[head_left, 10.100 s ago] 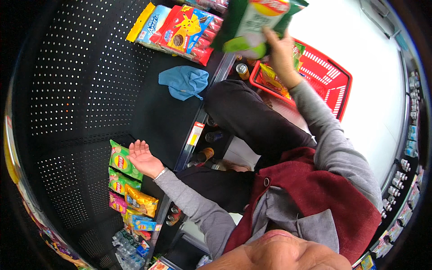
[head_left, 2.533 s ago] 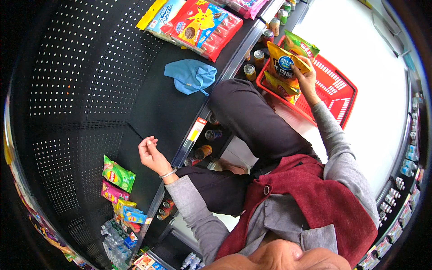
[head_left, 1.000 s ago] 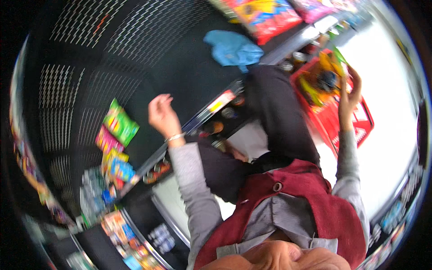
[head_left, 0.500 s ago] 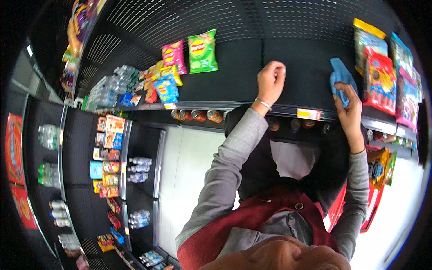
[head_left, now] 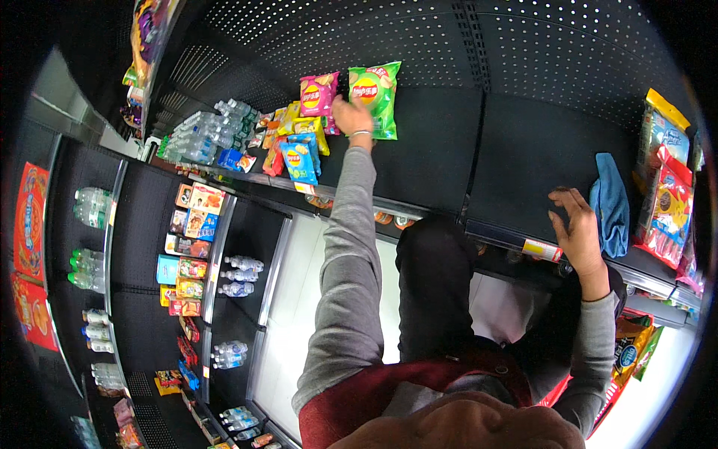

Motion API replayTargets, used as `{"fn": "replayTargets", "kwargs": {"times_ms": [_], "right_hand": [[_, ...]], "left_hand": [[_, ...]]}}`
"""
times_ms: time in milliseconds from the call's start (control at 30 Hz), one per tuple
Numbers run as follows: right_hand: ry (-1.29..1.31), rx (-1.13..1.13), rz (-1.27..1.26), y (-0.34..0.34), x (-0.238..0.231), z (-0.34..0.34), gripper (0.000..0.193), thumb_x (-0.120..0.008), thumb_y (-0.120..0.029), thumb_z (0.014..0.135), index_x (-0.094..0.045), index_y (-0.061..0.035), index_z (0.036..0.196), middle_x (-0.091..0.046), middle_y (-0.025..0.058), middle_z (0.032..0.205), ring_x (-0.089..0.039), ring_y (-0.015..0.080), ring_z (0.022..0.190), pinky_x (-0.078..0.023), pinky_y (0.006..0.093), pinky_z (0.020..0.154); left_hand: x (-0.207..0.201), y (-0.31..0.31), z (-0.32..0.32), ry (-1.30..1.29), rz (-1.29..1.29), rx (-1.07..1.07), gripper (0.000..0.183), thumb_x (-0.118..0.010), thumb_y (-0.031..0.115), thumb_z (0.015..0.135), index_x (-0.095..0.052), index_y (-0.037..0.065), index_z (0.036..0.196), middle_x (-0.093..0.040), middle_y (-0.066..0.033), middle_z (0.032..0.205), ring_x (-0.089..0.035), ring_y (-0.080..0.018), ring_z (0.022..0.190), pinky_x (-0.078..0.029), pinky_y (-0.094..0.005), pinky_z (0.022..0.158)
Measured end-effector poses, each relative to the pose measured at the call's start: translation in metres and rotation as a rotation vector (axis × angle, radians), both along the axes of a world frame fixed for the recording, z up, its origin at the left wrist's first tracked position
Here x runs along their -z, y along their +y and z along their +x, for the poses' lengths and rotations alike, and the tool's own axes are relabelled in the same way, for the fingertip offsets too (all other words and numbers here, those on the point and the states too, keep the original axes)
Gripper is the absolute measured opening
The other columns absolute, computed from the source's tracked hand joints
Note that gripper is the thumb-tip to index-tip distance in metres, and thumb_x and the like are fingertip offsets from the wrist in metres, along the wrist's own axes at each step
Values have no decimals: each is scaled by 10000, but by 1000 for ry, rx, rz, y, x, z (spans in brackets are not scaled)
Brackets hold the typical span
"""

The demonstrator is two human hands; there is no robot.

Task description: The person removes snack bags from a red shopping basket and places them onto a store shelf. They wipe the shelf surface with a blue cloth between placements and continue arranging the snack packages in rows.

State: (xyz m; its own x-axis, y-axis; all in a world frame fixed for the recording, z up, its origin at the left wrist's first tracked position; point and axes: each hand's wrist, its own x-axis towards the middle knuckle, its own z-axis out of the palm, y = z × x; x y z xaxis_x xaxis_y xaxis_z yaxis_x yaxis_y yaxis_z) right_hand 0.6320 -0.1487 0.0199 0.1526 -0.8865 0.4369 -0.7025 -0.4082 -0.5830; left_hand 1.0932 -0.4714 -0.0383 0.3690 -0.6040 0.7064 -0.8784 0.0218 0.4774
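A black perforated shelving unit (head_left: 419, 45) is filling most of the view, with a black shelf board (head_left: 516, 172) running across the middle. Further shelf bays at the left are carrying water bottles (head_left: 198, 131) and boxed snacks (head_left: 191, 236). A blue cloth (head_left: 612, 203) is lying on the shelf board, just beside a stack of red and blue snack packs (head_left: 666, 187) at the right end.

A row of chip bags is standing at the left part of the shelf: a green chip bag (head_left: 376, 97) is leaning against the back panel, with a pink chip bag (head_left: 318, 93) just beside it.

The left hand (head_left: 350, 116) is reaching far out, fingers touching the lower left part of the green chip bag, between it and the pink bag. Whether the fingers are gripping the bag cannot be determined.

The right hand (head_left: 576, 224) is resting above the shelf edge, fingers spread apart, holding nothing, near the blue cloth but not touching it.
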Motion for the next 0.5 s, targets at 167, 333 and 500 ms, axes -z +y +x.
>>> {"fn": "replayTargets", "kwargs": {"times_ms": [167,333,500], "right_hand": [[-38,-40,129,-6,-2,5,327,-700,67,766,-618,9,1078,-647,190,1030,-667,378,929,-550,415,791],[-14,-60,130,-6,2,4,319,-709,36,773,-621,-18,1075,-636,179,975,-668,370,858,-549,427,737],[-26,-49,25,-3,8,1,327,-723,-38,798,-620,-28,1108,-652,167,1019,-660,398,907,-554,442,767]], "left_hand": [[36,-28,44,214,293,12,738,-437,587,983,-580,-107,1191,-642,-356,1102,-607,-521,1061,-482,-552,911],[63,-14,41,191,171,-5,404,-580,374,945,-681,-16,948,-693,-277,920,-654,-484,887,-513,-538,759],[59,19,15,398,-102,267,177,-571,111,895,-692,-10,846,-703,-131,791,-626,-247,706,-506,-402,664]]}}
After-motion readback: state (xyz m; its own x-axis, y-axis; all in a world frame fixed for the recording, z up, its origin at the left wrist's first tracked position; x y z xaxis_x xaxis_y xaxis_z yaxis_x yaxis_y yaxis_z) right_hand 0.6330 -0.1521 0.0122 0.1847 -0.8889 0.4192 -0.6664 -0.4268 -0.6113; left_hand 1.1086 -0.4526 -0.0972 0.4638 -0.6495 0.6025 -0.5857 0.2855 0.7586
